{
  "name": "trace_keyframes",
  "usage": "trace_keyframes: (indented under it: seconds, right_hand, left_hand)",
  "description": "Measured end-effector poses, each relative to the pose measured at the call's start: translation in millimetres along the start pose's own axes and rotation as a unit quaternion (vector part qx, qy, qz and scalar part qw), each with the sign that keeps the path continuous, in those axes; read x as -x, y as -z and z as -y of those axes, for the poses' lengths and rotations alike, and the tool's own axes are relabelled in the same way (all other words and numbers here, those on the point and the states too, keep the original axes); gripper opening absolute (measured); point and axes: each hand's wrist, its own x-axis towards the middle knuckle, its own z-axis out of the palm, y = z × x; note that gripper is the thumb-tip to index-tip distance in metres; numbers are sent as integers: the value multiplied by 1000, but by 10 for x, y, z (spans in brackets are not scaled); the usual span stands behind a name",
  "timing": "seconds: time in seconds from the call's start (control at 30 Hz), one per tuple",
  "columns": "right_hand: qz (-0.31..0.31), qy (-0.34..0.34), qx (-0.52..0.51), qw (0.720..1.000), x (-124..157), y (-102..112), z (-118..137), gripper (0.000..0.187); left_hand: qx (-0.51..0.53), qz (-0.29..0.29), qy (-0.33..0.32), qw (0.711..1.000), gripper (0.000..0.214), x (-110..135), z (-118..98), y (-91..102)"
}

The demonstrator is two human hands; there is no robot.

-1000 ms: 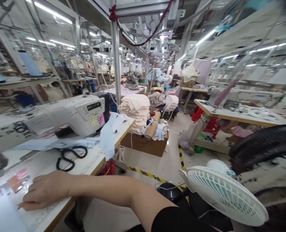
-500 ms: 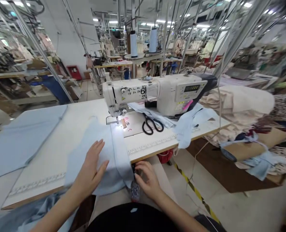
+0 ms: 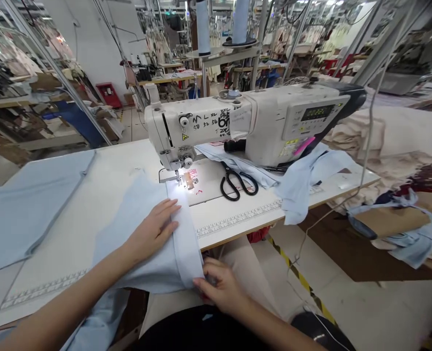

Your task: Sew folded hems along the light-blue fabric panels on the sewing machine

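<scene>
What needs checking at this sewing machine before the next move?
Left hand flat on the pale blue fabric: ok.
Right hand at the near end of the folded band: ok.
Band's far end by the presser foot: ok.
Black-handled scissors apart from the band: ok.
Light on at the needle plate: ok.
Needle threaded: cannot tell.

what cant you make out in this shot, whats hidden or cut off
All in the head view:
Needle: tip washed out by bright light.
Right hand: fingers partly behind the folded light blue cloth, so its grip can't be seen clearly.
Thread cones: tops cut off by the upper edge.
Pink strip on the sewing machine: too small to tell what it is.
</scene>
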Motion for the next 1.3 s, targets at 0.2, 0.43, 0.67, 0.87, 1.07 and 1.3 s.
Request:
trace_keyframes:
  seconds: [0.2,0.43,0.67,0.87,1.07,1.3]
  right_hand:
    - [26,-26,-36,999,58,41,171,31]
    - [55,-32,-51,997,42,104,273,25]
    - [60,-10,-76,995,19,120,291,29]
    - [77,11,-79,994,5,122,256,36]
    - [92,25,-67,993,20,118,209,39]
    - [101,66,-70,990,28,80,129,30]
  left_hand:
    - [-52,38,-8,998,49,49,46,13]
    - [-65,45,-4,997,47,21,-42,12]
    - [5,5,-1,1000,39,-40,-39,17]
    - [-21,21,-31,999,42,-11,9,27]
    - [-25,16,-43,999,41,13,19,18]
    - [-41,19,-55,997,40,36,29,1]
